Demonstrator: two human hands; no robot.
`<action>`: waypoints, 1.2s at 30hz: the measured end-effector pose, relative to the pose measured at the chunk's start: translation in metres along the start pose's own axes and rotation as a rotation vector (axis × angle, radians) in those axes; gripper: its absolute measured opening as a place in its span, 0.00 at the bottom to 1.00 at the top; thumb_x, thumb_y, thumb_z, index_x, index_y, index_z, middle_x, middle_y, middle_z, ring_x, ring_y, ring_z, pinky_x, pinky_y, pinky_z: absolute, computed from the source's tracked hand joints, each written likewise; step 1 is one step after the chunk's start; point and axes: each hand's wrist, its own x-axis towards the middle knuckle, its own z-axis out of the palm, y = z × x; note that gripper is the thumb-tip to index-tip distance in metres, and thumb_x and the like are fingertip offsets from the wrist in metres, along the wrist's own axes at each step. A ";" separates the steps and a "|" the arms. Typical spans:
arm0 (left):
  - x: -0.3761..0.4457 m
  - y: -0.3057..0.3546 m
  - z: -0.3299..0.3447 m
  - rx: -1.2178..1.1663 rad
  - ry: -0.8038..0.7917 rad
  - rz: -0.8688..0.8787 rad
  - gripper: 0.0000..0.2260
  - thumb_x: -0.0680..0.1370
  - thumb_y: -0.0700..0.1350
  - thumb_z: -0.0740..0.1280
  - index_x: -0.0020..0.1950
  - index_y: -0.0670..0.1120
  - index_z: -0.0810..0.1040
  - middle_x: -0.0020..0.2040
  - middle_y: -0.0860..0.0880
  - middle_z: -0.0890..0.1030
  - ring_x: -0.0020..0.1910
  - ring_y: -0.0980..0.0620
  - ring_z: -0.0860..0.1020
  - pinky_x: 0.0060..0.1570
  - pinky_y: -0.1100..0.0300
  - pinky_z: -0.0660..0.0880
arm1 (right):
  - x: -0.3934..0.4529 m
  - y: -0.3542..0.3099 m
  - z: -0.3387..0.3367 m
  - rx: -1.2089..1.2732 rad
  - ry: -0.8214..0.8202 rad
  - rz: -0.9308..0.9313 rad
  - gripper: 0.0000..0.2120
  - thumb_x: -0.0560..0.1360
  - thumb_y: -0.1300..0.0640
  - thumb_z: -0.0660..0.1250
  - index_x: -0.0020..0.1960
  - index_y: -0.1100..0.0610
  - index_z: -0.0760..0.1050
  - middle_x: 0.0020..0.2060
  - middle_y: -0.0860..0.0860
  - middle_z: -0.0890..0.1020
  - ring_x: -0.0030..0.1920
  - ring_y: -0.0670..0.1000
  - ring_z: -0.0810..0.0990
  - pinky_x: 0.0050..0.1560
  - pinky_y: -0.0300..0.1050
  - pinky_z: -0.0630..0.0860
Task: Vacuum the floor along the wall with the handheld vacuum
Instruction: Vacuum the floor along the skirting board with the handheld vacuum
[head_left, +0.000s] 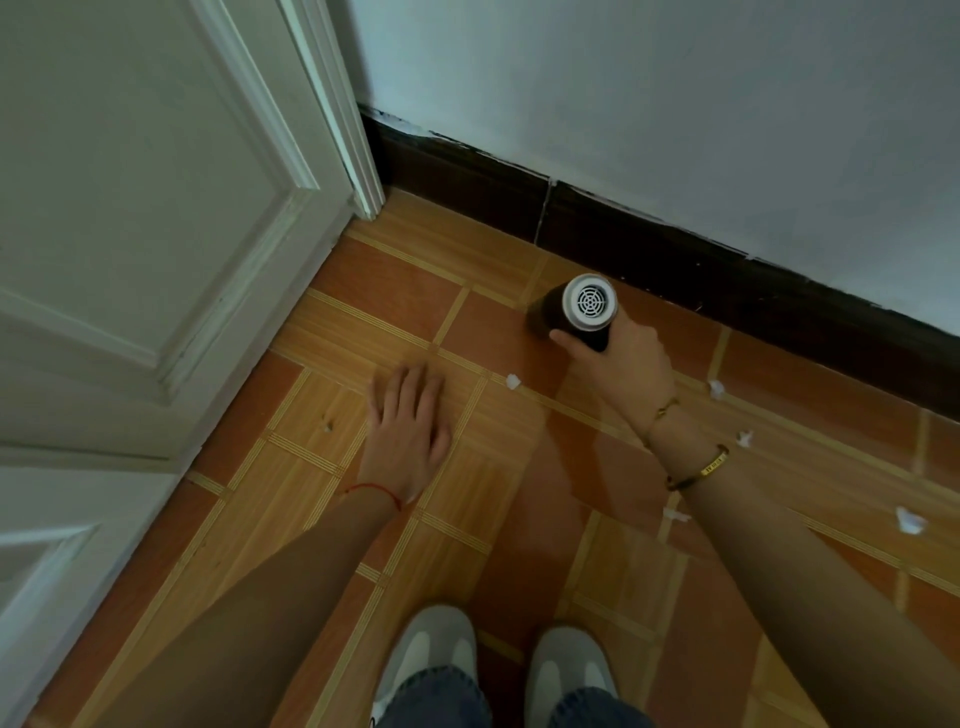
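Observation:
My right hand grips a handheld vacuum, a dark cylinder with a white vented rear cap facing me. Its nozzle end points down at the tiled floor close to the dark baseboard. My left hand hovers flat over the floor with fingers spread and holds nothing. Small white paper scraps lie on the tiles: one between my hands, others to the right along the wall.
A white panelled door and its frame fill the left side, meeting the pale wall at the corner. My two grey shoes stand at the bottom. A tiny speck lies left of my left hand.

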 end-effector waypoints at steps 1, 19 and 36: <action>0.001 0.000 0.000 0.000 -0.003 -0.004 0.26 0.83 0.55 0.50 0.77 0.44 0.64 0.76 0.41 0.66 0.77 0.40 0.61 0.76 0.33 0.52 | -0.001 0.003 -0.002 0.007 -0.006 -0.002 0.35 0.70 0.36 0.68 0.70 0.53 0.67 0.58 0.53 0.81 0.57 0.54 0.80 0.54 0.51 0.79; 0.003 0.001 -0.001 -0.009 0.002 -0.001 0.27 0.83 0.56 0.48 0.77 0.44 0.64 0.77 0.41 0.65 0.78 0.41 0.60 0.77 0.35 0.47 | -0.043 0.012 0.002 0.098 -0.234 -0.060 0.25 0.71 0.39 0.69 0.61 0.54 0.74 0.41 0.42 0.79 0.38 0.39 0.75 0.35 0.29 0.67; 0.018 0.000 0.000 -0.088 0.029 -0.049 0.26 0.80 0.50 0.50 0.77 0.43 0.62 0.76 0.41 0.64 0.78 0.40 0.59 0.76 0.33 0.50 | -0.062 -0.005 0.020 0.077 -0.273 -0.215 0.32 0.71 0.39 0.69 0.71 0.50 0.67 0.58 0.47 0.81 0.56 0.46 0.79 0.48 0.31 0.72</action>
